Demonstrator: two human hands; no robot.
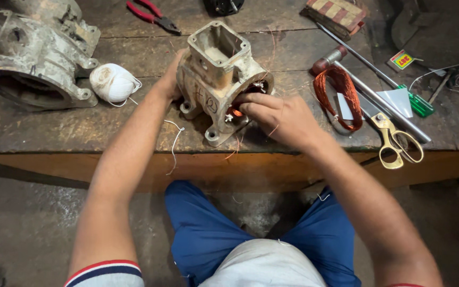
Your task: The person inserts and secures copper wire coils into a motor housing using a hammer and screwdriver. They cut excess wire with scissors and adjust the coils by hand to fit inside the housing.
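Note:
A worn, pale metal motor housing (216, 69) lies on its side on the wooden workbench (54, 133), its round opening facing me. My left hand (172, 79) reaches behind its left side and steadies it; most of the fingers are hidden. My right hand (272, 114) sits at the round opening, fingers pinched on thin copper winding wire (236, 111) inside the bore. Loose copper strands trail from the opening over the bench edge.
A second, larger housing (33, 53) lies at far left beside a ball of white string (111, 82). Red-handled pliers (150, 15) lie at the back. To the right are a copper wire coil (338, 95), gold-handled scissors (394, 141), a metal rod, a green-handled screwdriver (415, 103).

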